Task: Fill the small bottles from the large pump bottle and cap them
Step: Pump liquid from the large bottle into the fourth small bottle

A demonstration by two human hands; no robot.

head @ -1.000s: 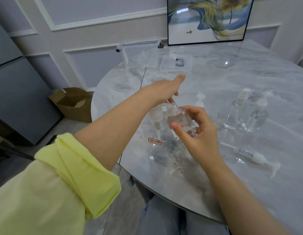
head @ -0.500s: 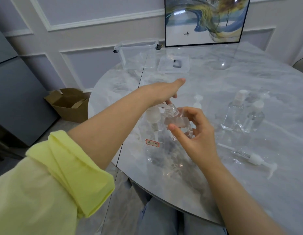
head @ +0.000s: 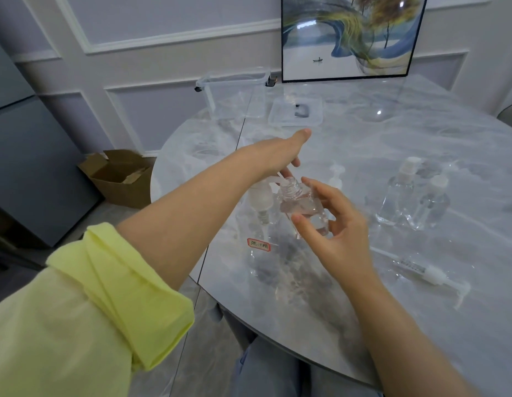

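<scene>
Left hand (head: 280, 156) hides the pump bottle (head: 259, 224) head; red label (head: 258, 244) text unreadable; painting (head: 349, 35) cut off at top edge.

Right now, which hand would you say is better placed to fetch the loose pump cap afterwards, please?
Probably the right hand: the loose pump cap lies on its side, while the left hand presses the large pump bottle.

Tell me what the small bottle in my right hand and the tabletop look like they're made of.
Small bottle: clear, glossy, probably plastic; the table shows through it, and its open neck is threaded. Tabletop: grey-white veined marble or a marble-look slab, polished, since it mirrors the picture frame and bottles.
</scene>
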